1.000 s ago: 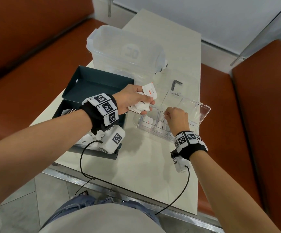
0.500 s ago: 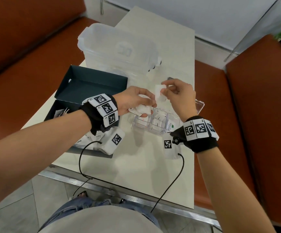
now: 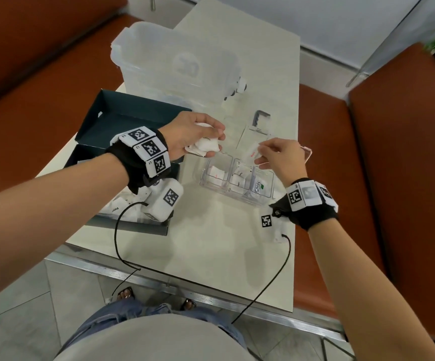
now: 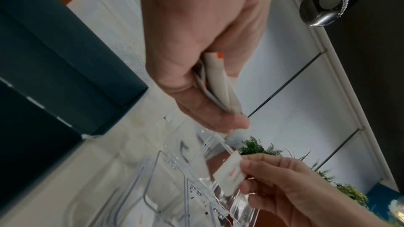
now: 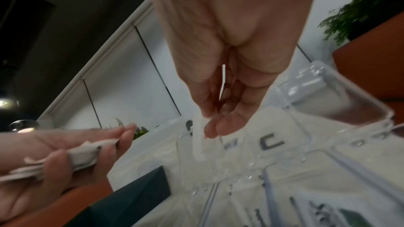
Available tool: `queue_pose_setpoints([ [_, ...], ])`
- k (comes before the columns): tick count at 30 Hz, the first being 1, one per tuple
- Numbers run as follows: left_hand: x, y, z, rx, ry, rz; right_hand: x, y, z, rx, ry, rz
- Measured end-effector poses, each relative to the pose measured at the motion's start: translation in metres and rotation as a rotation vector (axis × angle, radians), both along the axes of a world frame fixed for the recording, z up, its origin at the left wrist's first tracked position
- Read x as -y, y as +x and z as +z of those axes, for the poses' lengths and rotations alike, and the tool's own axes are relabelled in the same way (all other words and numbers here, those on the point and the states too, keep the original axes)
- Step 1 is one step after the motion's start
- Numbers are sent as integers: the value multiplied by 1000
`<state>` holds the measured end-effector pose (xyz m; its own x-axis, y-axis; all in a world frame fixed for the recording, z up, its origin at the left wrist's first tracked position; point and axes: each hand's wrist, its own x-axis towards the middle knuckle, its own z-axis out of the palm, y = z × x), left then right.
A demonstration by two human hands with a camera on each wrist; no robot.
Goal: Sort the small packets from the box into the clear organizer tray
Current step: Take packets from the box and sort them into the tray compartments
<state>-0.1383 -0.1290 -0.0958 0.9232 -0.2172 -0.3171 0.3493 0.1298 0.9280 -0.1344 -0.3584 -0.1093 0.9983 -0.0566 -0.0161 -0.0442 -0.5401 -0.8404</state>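
Observation:
My left hand (image 3: 198,136) grips a bunch of white packets (image 3: 206,147) above the table, just left of the clear organizer tray (image 3: 237,178); the same bunch (image 4: 216,82) shows in the left wrist view. My right hand (image 3: 276,155) pinches a single white packet with red print (image 3: 254,153) over the tray's back compartments, its edge (image 5: 198,139) visible in the right wrist view. The tray's front compartments hold several packets, one with green print (image 3: 259,187). The dark box (image 3: 122,162) with more packets lies under my left wrist.
A large translucent lidded container (image 3: 177,63) stands behind the box. The box's dark lid (image 3: 133,115) lies open beside it. The tray's clear lid (image 3: 253,131) lies behind it on the pale table (image 3: 211,243). Orange benches (image 3: 367,178) flank the table.
My right hand went from the tray up to my left hand, took one packet from the bunch, and has now moved back down over the tray with it.

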Motion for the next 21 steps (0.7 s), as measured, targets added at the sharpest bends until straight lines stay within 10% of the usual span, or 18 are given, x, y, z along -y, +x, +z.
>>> queue_pose_setpoints([
  [21,-26,-8,-9,-6,0,42,-80,16,-44,-124,-1021,424],
])
